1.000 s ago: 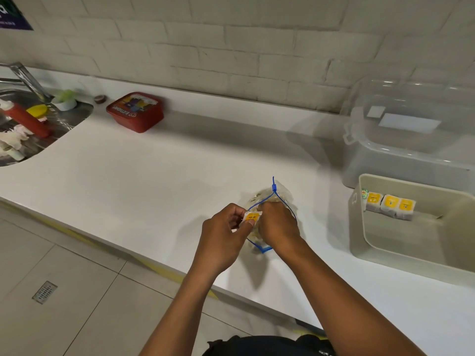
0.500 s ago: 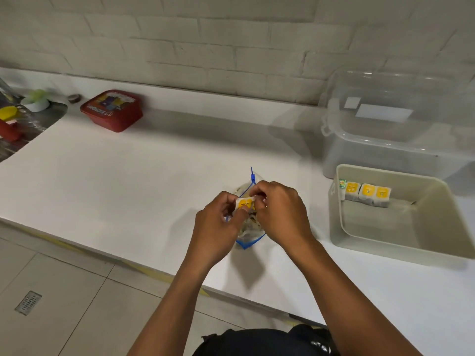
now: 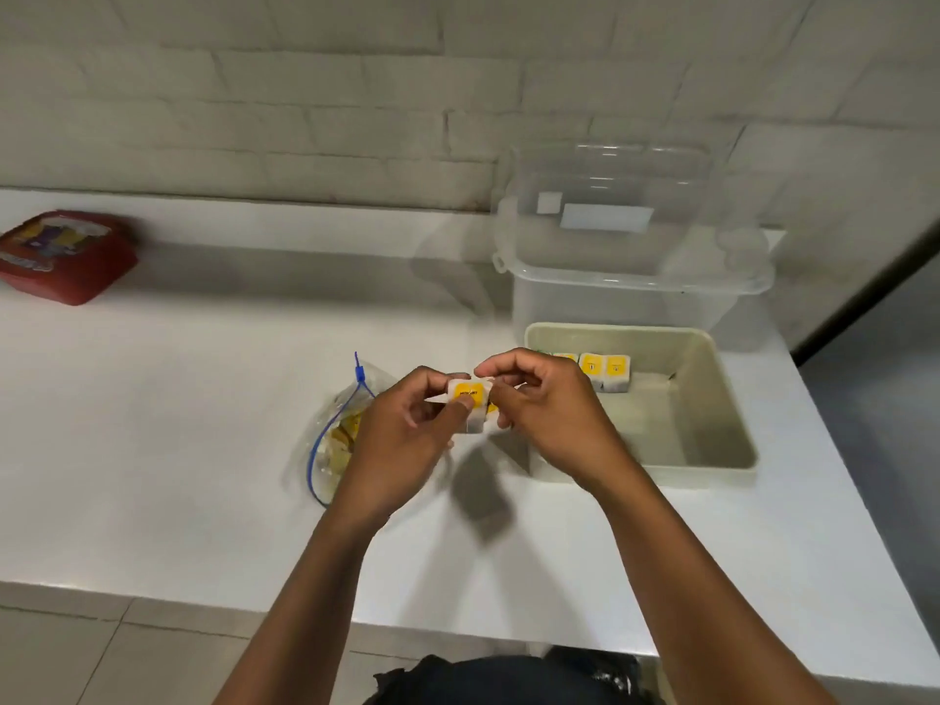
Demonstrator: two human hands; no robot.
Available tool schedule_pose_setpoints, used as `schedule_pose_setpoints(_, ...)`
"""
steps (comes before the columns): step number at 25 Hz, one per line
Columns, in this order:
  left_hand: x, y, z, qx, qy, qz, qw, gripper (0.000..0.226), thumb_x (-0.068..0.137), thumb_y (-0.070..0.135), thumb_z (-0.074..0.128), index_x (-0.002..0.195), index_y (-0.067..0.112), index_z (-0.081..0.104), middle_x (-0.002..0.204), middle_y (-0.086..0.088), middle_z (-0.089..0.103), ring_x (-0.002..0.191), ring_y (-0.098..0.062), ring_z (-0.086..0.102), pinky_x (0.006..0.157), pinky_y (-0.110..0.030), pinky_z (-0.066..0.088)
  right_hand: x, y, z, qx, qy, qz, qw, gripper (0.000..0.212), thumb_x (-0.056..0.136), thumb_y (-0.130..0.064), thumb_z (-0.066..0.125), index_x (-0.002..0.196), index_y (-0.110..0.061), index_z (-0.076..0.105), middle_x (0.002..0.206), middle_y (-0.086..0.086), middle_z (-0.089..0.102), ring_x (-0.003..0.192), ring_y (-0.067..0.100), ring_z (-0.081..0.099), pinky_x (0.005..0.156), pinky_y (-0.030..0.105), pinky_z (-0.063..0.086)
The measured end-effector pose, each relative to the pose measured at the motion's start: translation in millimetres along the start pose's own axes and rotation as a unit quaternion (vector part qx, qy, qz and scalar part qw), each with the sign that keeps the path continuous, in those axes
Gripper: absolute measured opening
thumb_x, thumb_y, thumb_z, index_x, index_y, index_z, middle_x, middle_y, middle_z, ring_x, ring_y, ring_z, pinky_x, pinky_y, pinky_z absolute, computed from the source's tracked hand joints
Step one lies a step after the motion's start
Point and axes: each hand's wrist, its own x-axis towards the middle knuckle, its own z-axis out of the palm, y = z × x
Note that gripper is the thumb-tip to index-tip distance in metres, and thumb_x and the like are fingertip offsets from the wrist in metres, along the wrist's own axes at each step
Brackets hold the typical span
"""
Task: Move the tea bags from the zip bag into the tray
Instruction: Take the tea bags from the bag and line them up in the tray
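Between hands (image 3: 478,399), yellow-labelled tea bag (image 3: 468,394), print perhaps unreadable.

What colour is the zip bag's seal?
Blue, on the zip bag lying left of the hands; head view shows it.

No lettering can be read. The yellow tag on the tea bag (image 3: 468,394) pinched between the left hand (image 3: 402,445) and the right hand (image 3: 544,404) carries a dark line of print, too blurred to make out. The lid label of the red box (image 3: 61,256) is blurred too.
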Motion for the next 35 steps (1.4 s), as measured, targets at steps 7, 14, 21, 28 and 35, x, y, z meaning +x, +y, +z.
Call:
schedule_pose_setpoints(7,27.4,21.0,94.4,0.012,-0.078,0.027,0.997,0.002,0.091,0.021,0.07,0.092,0.022,0.071,0.088,0.002,0.076,0.079,-0.017,0.07,0.076,-0.038,0.055,0.4,27.2,-100.2,0.079,0.017,0.039,0.996,0.02,0.085,0.002,0.068,0.102,-0.009,0.072,0.087,0.01,0.072,0.062,0.006,0.061,0.059,0.016,0.047)
schedule_pose_setpoints(14,63.8,6.7,156.8,0.223,-0.056,0.041,0.972,0.007,0.085,0.035,0.073,0.084,0.028,0.074,0.085,0.014,0.07,0.073,0.002,0.061,0.065,-0.008,0.041,34.3,75.3,-191.4,-0.267,0.117,0.028,0.956,0.019,0.088,-0.012,0.063,0.096,-0.025,0.075,0.085,-0.011,0.072,0.079,0.006,0.065,0.074,0.016,0.05)
schedule_pose_setpoints(21,84.5,-10.4,179.7,0.325,-0.053,0.073,0.942,0.01,0.09,0.032,0.066,0.089,0.025,0.073,0.081,0.016,0.072,0.074,0.0,0.061,0.066,-0.013,0.041,82.8,120.4,-187.2,-0.382,0.019,0.102,0.918,0.024,0.077,-0.007,0.057,0.075,-0.028,0.069,0.088,0.0,0.072,0.08,0.022,0.067,0.072,0.027,0.054)
schedule_pose_setpoints(28,86.3,-20.6,180.4,0.397,-0.07,0.06,0.913,0.013,0.092,0.036,0.061,0.097,0.031,0.071,0.095,0.014,0.074,0.087,-0.012,0.066,0.073,-0.025,0.051,96.7,140.0,-170.2,-0.398,0.088,0.113,0.906,0.019,0.072,-0.002,0.068,0.083,-0.017,0.073,0.081,0.006,0.071,0.074,0.026,0.068,0.069,0.03,0.057)
schedule_pose_setpoints(35,91.2,-20.7,190.6,0.415,-0.162,0.024,0.895,0.011,0.09,0.038,0.064,0.094,0.033,0.073,0.1,0.006,0.071,0.094,-0.018,0.063,0.08,-0.032,0.053,90.0,149.8,-165.9,-0.369,0.156,0.106,0.91,0.02,0.084,-0.002,0.057,0.086,-0.016,0.072,0.084,0.006,0.072,0.079,0.025,0.067,0.068,0.024,0.05)
